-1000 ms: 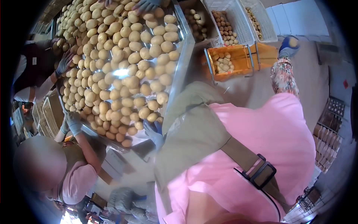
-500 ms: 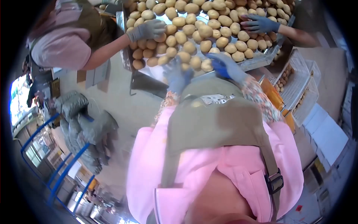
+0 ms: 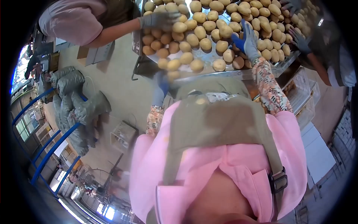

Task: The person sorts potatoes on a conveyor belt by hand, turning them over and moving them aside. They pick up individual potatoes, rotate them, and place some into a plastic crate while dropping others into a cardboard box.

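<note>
Potatoes [image 3: 205, 44] lie spread over a metal-rimmed sorting table [image 3: 238, 75]. My right hand [image 3: 249, 43], in a grey and blue glove, reaches in among them, its fingers stretched out and its thumb apart. Just left of that hand are several potatoes, one of them a pale potato [image 3: 225, 31]. At the near left edge of the table is my left hand [image 3: 160, 87], gloved alike and smeared by motion. A blurred potato [image 3: 173, 75] is right beside its fingers, and I cannot tell whether the hand holds it.
A co-worker's gloved hand [image 3: 160, 19] touches potatoes from the left. Another person's gloved hands [image 3: 300, 40] work at the right side. Perforated crates [image 3: 300, 89] stand below the table on the right. Stuffed sacks [image 3: 71, 108] on a blue-railed cart [image 3: 56, 151] are at the left.
My left hand has moved left to the table's near edge. My right hand has gone farther in over the potatoes, fingers now spread. Both co-workers' hands have shifted too.
</note>
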`<state>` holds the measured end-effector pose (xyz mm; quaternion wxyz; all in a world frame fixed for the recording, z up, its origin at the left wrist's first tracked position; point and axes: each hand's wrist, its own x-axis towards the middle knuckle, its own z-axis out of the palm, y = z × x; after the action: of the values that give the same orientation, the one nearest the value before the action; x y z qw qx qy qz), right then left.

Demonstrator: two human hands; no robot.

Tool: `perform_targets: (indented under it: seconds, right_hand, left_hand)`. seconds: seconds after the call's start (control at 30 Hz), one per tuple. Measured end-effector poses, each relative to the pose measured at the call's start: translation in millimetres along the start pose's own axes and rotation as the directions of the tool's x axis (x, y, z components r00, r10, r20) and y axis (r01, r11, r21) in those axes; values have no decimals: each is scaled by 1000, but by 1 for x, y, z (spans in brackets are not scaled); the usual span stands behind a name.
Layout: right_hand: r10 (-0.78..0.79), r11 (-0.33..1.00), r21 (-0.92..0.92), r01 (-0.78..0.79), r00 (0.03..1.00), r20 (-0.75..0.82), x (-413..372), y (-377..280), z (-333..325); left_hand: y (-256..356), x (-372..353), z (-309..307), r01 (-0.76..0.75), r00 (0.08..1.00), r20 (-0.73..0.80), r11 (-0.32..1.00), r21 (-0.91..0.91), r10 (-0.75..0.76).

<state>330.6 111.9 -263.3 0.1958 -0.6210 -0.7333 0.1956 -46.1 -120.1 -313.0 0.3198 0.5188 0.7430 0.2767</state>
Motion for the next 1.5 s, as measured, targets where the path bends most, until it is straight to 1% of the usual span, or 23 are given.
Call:
perform_targets:
  seconds: [0.03,0.1,0.17,0.23,0.3,0.4,0.47,0.5,0.63,0.7,0.77,0.9,0.97,1.0,1.03,1.07,1.1,1.17,1.2,1.27,1.37,1.43,1.5]
  right_hand:
    - [124,989,-112,-100,966,228,-6,-2,-4]
    - [106,949,-314,-8,949,298,-29,-17,11]
    - [109,993,-79,-83,892,439,-27,-36,25]
    - [-260,952,238,191,916,307,-47,-45,59]
    - [-189,975,19,223,774,604,-62,-91,51]
    - [-222,966,17,257,796,563,-70,-103,44]
    - [-342,883,459,94,799,495,-61,-64,46]
    - [-290,874,482,57,859,423,-64,-49,37]
    - [-239,970,165,177,810,535,-77,22,3]
    - [-237,968,71,240,785,573,-79,10,3]
    - [-43,985,-80,151,672,740,-91,-46,-5]
    - [-267,952,139,273,517,813,-81,-88,47]
    - [-731,682,642,351,373,572,-69,-110,56]
    - [-735,677,645,354,365,571,-64,-116,52]
    - [-607,745,665,45,461,648,-60,-120,45]
    - [-454,726,632,-271,501,737,-57,-124,41]
    - [-456,727,631,-270,496,739,-55,-120,42]
    - [-160,695,664,-276,841,516,-45,-101,41]
    - [-159,695,664,-274,843,514,-46,-87,36]
    - [-105,984,179,12,848,520,-55,-55,27]
    - [-226,958,266,104,846,483,-79,-24,30]
    - [-97,973,230,-29,850,518,-86,-37,14]
    - [25,936,294,-192,873,488,-96,-39,15]
  left_hand:
    - [5,8,-2,-2,1000,2,1000,0,2]
    - [22,35,-1,-212,933,-245,952,220,264]
    - [35,77,6,-241,913,-279,945,221,298]
    - [71,125,17,-208,947,-220,969,133,234]
    - [112,152,30,-206,966,-136,971,121,222]
    - [113,160,48,-164,986,7,966,202,165]
    - [115,147,52,-189,982,40,948,255,185]
    - [116,141,52,-207,978,61,937,282,198]
    - [84,100,49,-399,908,-42,890,219,417]
    - [87,74,41,-312,938,-86,924,220,337]
    - [89,57,35,13,996,-92,999,45,-9]
    - [127,37,2,21,986,-157,978,-207,-54]
    - [91,51,23,104,969,-191,957,-272,-160]
    - [94,52,23,156,959,-134,860,-486,-250]
    - [95,53,22,201,945,-59,713,-672,-322]
    - [79,57,32,147,957,-121,798,-584,-265]
    - [83,56,31,110,963,-184,908,-405,-199]
    - [136,48,8,6,990,-135,976,-217,-36]
    - [89,64,34,-191,968,-172,981,-35,182]
    - [101,99,35,-193,969,-161,981,-33,185]
    - [102,169,49,-260,947,-146,951,166,284]
    - [123,199,40,-215,972,179,877,430,151]
    - [130,220,64,-220,970,235,637,739,62]
